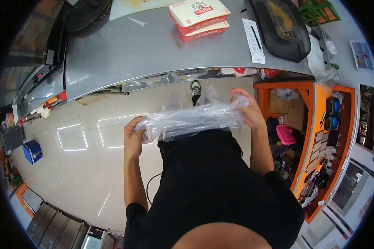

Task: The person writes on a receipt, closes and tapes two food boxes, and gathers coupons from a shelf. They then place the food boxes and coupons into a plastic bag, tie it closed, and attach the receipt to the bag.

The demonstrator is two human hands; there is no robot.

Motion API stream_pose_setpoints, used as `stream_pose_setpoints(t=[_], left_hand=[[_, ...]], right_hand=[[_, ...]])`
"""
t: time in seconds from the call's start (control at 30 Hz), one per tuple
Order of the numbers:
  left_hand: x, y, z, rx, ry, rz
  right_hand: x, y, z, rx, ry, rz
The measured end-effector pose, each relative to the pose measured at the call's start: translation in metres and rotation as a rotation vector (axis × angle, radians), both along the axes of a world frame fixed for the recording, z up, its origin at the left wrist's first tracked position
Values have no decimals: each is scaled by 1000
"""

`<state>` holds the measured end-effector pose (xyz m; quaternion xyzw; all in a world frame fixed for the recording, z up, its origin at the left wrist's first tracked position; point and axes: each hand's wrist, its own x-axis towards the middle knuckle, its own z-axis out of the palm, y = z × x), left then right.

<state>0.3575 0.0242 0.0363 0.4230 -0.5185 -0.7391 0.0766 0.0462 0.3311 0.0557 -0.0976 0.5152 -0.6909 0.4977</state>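
A clear plastic bag (191, 120) is stretched sideways in front of my body, its film bunched and creased. My left hand (134, 135) is closed on the bag's left end, thumb and fingers pinching the film. At the other end, my right hand (249, 110) grips the bag between thumb and fingers, with some fingers raised. Two red-and-white food boxes (199, 20) are stacked on the steel counter (124, 50) ahead of me, apart from both hands.
On the counter's right lie a receipt (253, 41) with a pen and a black tray (284, 33). An orange shelf (307, 137) stands to my right. A blue box (32, 151) sits on the tiled floor (83, 170) at left.
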Motion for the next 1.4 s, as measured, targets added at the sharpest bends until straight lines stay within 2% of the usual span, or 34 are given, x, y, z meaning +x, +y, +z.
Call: stream_pose_setpoints(t=[0.03,0.1,0.17,0.23,0.27,0.33,0.37,0.43,0.47,0.5,0.53,0.57,0.6,0.63,0.67,0.7,0.73,0.77,0.83,0.87,0.93,0.97,1.0,1.03,1.07,1.1,1.17,1.2,1.23,1.27,1.3,1.33,1.37,1.4], left_hand=[[-1,3,4,2,1,-15],[-16,15,18,349,233,218],[-29,33,34,400,261,210],[-31,48,34,468,238,212],[-33,53,31,476,247,177],[-46,60,29,474,353,191],[-54,57,29,463,346,177],[-90,58,44,-190,139,-431],[-107,60,52,-463,-131,-561],[-123,63,46,-467,-131,-567],[-131,64,33,-530,-140,-399],[-136,66,21,-591,-154,-229],[-142,68,12,-253,12,-63],[-157,79,27,-254,3,-69],[-171,91,45,-40,25,87],[-181,100,57,175,45,243],[-170,95,51,336,203,223],[-160,97,45,338,197,221],[-149,105,43,524,648,-113],[-149,106,39,527,641,-108],[-149,109,35,318,450,16],[-142,109,34,199,344,106],[-136,103,22,-36,301,57],[-134,94,12,-270,238,5],[-145,100,33,-403,183,-79],[-149,104,51,-664,69,-194],[-144,111,69,-728,57,-164],[-155,122,87,-919,-135,-263],[-164,131,95,-1095,-328,-369],[-169,135,93,-1089,-338,-354],[-175,135,88,-1203,-435,-355],[-175,128,85,-1318,-532,-356],[-172,115,79,-1322,-533,-343],[-168,101,75,-1180,-446,-361]], right_hand=[[0,3,8,2,1,-15],[-2,13,25,126,576,333],[-8,26,-18,374,928,374],[-16,32,-49,490,693,68],[-21,33,-44,505,702,35],[-32,33,-31,146,-302,-259],[-37,44,-31,131,-309,-271],[-53,69,-27,-274,-531,-296],[-56,73,-24,-281,-529,-302],[-55,77,-12,-405,-477,-353],[-54,81,-8,-522,-433,-399],[-54,83,-14,-518,-448,-399],[-53,84,-21,-491,-399,-385],[-55,86,-21,-466,-346,-373],[-64,95,-18,-467,-353,-384],[-80,104,-2,-179,-131,-147],[-93,111,5,110,89,94],[-102,114,-1,112,83,92],[-107,119,-14,277,127,83],[-106,125,-16,280,119,86],[-104,135,-15,-126,-382,-49],[-97,139,-27,-342,-417,-119],[-93,140,-41,-558,-463,-178],[-103,129,-39,-671,-310,-34],[-111,113,-30,-792,-163,95],[-115,100,-11,-805,-214,140],[-121,72,23,254,813,483],[-108,58,14,342,1139,435],[-98,39,13,328,1138,453],[-87,19,13,551,1198,435],[-82,4,13,776,1256,407],[-81,-7,13,768,1265,414],[-81,-20,11,809,1319,413],[-80,-34,11,854,1370,408]])
